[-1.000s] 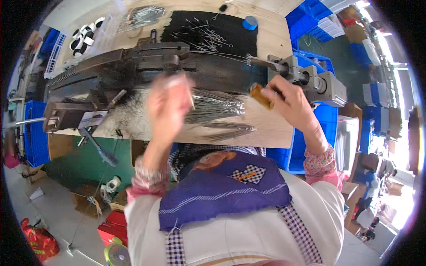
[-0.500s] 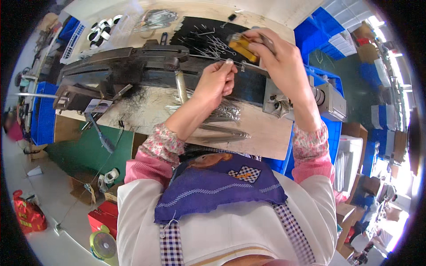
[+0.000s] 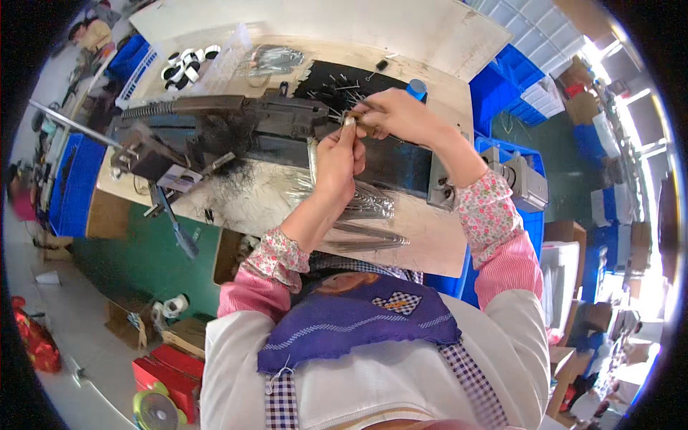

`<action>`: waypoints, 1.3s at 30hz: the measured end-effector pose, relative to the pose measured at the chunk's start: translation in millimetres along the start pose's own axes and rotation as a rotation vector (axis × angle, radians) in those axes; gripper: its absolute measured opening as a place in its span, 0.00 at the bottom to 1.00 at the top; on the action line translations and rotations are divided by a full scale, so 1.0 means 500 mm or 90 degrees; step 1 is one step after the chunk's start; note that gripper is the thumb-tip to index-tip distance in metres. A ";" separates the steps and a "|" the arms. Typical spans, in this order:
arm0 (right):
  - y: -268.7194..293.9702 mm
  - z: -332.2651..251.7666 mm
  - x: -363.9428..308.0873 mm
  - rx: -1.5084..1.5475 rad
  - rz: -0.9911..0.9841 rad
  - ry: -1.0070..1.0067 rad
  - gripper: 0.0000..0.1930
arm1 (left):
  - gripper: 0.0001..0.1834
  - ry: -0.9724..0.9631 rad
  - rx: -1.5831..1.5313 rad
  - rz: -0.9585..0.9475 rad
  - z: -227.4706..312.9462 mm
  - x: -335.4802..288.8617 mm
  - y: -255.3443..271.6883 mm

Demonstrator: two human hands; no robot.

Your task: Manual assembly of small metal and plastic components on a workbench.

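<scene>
My left hand [image 3: 337,163] is closed in front of the long dark metal machine [image 3: 287,115], thumb up, pinching a thin metal rod that is mostly hidden by the fingers. My right hand [image 3: 401,118] reaches in from the right, and its closed fingertips meet the left thumb. What the right fingers grip is too small and covered to name. Behind the hands, a black mat [image 3: 315,80] carries several loose metal pins [image 3: 344,80]. A blue round cap [image 3: 416,88] shows just beyond the right hand.
Bundles of thin metal rods [image 3: 369,236] lie on the wooden table [image 3: 437,251] nearer me. Black-and-white rolls [image 3: 188,66] fill a clear bin at the far left. A grey motor-like unit [image 3: 527,185] stands at the right, by blue crates [image 3: 502,79]. A blue-handled lever [image 3: 185,240] hangs at the left.
My right hand has moved left and nearer me, from beside a yellow object to my left fingertips. That yellow object no longer shows. The whole view has shifted slightly.
</scene>
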State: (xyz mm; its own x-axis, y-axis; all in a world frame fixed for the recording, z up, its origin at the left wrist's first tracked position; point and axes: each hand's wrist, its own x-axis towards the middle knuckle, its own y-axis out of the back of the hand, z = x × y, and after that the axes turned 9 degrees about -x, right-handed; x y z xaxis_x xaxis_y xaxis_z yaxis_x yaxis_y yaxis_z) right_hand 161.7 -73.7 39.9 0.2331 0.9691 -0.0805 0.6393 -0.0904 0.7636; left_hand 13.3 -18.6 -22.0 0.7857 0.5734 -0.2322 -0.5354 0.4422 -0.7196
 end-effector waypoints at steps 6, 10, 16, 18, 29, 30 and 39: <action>0.032 0.011 0.019 0.266 -0.096 -0.134 0.13 | 0.21 0.011 0.119 -0.061 0.001 0.027 0.031; 0.042 0.020 0.029 0.250 -0.169 -0.097 0.15 | 0.41 0.058 -0.050 -0.192 -0.004 0.021 -0.018; 0.075 -0.015 -0.034 -0.475 0.174 0.010 0.16 | 0.52 0.203 -0.435 -0.163 0.042 0.019 -0.001; 0.026 -0.026 -0.048 -0.497 0.313 0.152 0.16 | 0.50 0.218 -0.444 -0.121 0.042 0.018 -0.001; -0.006 -0.033 -0.019 -0.153 0.234 0.063 0.06 | 0.39 0.125 -0.402 -0.139 0.062 -0.004 0.011; -0.009 -0.037 -0.015 -0.154 0.228 0.062 0.06 | 0.40 0.115 -0.402 -0.109 0.064 -0.006 0.008; 0.001 -0.038 -0.022 -0.301 0.254 0.133 0.06 | 0.38 0.140 -0.373 -0.116 0.073 -0.002 0.006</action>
State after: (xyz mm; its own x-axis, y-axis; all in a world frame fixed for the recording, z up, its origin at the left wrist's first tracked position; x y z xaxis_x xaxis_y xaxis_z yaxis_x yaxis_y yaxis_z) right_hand 145.4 -80.1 53.4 0.2079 0.9107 0.3568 0.1313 -0.3875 0.9125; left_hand -0.5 7.3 -0.3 0.9260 0.3433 -0.1569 -0.1792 0.0341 -0.9832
